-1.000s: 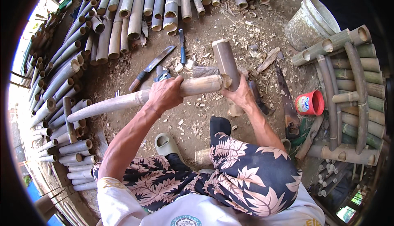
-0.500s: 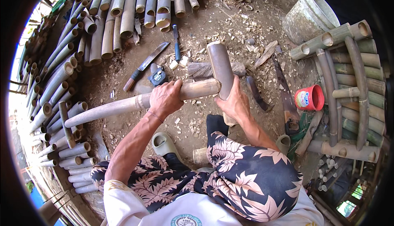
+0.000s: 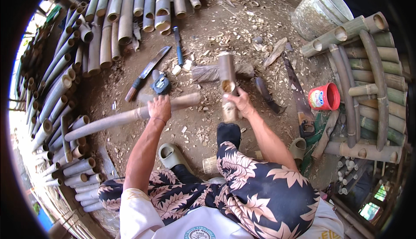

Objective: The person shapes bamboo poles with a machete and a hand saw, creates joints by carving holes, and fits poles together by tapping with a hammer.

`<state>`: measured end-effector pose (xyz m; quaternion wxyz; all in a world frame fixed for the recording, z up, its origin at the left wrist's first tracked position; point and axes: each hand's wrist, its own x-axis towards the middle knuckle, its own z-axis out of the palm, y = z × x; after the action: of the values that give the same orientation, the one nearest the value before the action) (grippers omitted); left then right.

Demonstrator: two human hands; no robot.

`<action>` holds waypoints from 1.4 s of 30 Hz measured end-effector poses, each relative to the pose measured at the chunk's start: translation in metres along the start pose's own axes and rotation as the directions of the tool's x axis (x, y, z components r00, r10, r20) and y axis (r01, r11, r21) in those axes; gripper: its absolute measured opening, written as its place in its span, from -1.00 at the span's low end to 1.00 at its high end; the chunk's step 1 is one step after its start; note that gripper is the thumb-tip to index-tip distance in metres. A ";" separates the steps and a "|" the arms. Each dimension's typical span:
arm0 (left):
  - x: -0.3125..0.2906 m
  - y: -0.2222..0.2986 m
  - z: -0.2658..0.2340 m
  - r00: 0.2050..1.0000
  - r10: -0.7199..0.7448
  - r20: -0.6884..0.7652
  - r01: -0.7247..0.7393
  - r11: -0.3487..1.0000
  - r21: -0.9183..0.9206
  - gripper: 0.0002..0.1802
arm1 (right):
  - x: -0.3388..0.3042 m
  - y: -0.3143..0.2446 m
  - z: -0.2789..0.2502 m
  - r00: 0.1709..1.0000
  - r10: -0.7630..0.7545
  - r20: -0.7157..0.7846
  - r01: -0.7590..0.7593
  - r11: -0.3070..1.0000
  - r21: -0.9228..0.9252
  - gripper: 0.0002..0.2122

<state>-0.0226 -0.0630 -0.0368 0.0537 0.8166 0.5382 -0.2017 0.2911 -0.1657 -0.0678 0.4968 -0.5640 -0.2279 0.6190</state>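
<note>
My left hand point(image 3: 159, 107) is wrapped around a long, slightly curved bamboo pole point(image 3: 112, 122), which slants from the left toward the middle. The pole's right end is apart from the shorter bamboo piece. My right hand point(image 3: 241, 103) grips that shorter bamboo piece point(image 3: 226, 65) near its lower part, the thumb beside a hole cut in its side. The shorter piece lies across a rough wooden block point(image 3: 203, 73), its near end close to my dark-socked foot point(image 3: 229, 134). The near end is blurred.
Beyond my left hand lie a large knife point(image 3: 148, 73), a tape measure point(image 3: 160, 84) and a blue-handled chisel point(image 3: 178, 48). To the right are a curved blade point(image 3: 268, 95), a handsaw point(image 3: 303, 109), a red tub point(image 3: 324, 96), a bucket point(image 3: 318, 11) and a bamboo frame point(image 3: 377, 83). Wood chips litter the ground.
The long pole has drawn left, away from the shorter piece it touched or overlapped. My right hand has turned the shorter piece, and a hole in its side now shows.
</note>
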 end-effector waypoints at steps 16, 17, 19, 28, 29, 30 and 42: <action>0.014 0.193 0.018 0.966 0.195 0.168 0.110 0.276 -0.955 -0.31 | 0.020 -0.022 -0.143 0.955 -0.239 -0.174 -0.156 0.094 -0.983 -0.16; 0.010 0.187 0.021 0.967 0.178 0.185 0.128 0.288 -0.949 -0.30 | 0.024 -0.029 -0.133 0.968 -0.190 -0.164 -0.138 0.142 -0.980 -0.17; 0.009 0.176 0.012 0.944 0.180 0.276 0.214 0.302 -0.929 -0.22 | 0.010 -0.073 -0.117 0.923 -0.262 -0.283 -0.186 0.340 -0.922 -0.25; 0.014 0.185 0.013 0.916 0.255 0.309 0.276 0.159 -0.948 -0.23 | -0.134 -0.164 -0.123 0.940 -0.059 -0.336 -0.113 0.876 -0.469 -0.39; 0.014 0.184 0.013 0.915 0.265 0.304 0.266 0.169 -0.949 -0.24 | -0.142 -0.154 -0.126 0.945 0.035 -0.325 -0.130 0.952 -0.277 -0.39; 0.013 0.185 0.014 0.920 0.261 0.291 0.255 0.165 -0.953 -0.24 | -0.146 -0.146 -0.125 0.953 0.080 -0.292 -0.127 0.982 -0.142 -0.40; -0.024 0.200 -0.033 0.999 0.005 0.044 0.036 0.513 -0.858 -0.04 | -0.107 -0.150 -0.072 0.991 0.133 0.030 -0.040 0.491 -0.870 -0.51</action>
<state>0.1583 -0.1566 -0.0235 0.4589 0.6745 0.5736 0.0730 0.3972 -0.2186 0.0909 0.1034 -0.7183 -0.5021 0.4704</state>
